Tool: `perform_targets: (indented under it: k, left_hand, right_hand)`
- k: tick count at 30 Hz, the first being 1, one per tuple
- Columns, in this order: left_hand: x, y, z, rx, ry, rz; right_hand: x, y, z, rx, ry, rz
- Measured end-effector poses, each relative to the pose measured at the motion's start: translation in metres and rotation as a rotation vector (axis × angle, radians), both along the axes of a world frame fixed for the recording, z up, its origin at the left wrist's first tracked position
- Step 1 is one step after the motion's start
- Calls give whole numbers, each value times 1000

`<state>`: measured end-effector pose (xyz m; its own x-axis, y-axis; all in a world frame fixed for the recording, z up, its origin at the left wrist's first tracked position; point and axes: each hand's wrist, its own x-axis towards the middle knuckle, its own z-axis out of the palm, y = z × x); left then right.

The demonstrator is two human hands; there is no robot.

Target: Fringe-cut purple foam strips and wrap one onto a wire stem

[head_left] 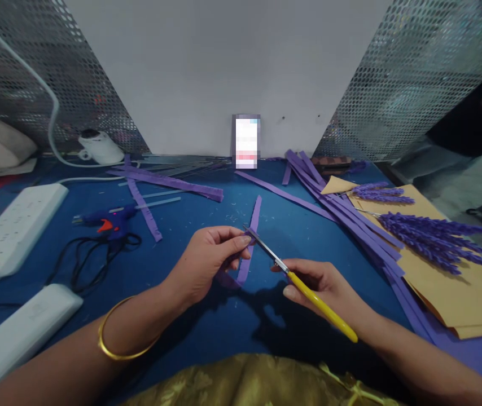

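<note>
Between thumb and fingers, my left hand (219, 251) pinches a purple strip (246, 232), part of which hangs below the fingers. My right hand (321, 282) grips scissors (323, 307) with yellow handles. The blades reach up and left to the strip, their tips just beside my left thumb. Whether the blades are cutting through the strip I cannot tell. Another length of purple strip (254, 213) shows right behind the blade tips, on the blue table (207, 349). Small pale scraps are scattered near my left hand.
A blue glue gun (114, 223) with a black cord lies left, near white power strips (21, 225). Purple strips (173, 183) lie at the back, with more (351, 225) on the right. Purple lavender-like stems (427, 231) rest on brown paper (469, 287). A phone (246, 141) leans on the back panel.
</note>
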<state>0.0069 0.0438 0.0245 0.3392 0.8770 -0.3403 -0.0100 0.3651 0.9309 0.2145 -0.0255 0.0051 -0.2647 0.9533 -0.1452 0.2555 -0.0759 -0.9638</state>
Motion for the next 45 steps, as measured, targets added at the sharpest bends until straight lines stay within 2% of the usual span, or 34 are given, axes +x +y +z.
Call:
perform_targets:
  k: [4, 12, 20, 30, 35, 45]
  left_hand:
    - [-1, 0, -1, 6, 1, -11]
    - [-2, -1, -2, 16, -32, 16]
    - [-1, 1, -3, 45, -57, 21]
    - [-2, 0, -3, 81, -38, 12]
    - [-2, 1, 0, 89, -30, 13]
    - [-2, 1, -2, 77, -29, 22]
  right_hand:
    - [1, -2, -5, 24, -21, -10]
    - [9, -6, -14, 255, -256, -35]
    - [9, -7, -12, 313, -367, -24]
    - [9, -7, -12, 299, -333, 6]
    - [9, -8, -13, 343, -343, 29]
    - [8, -8, -10, 352, -375, 13]
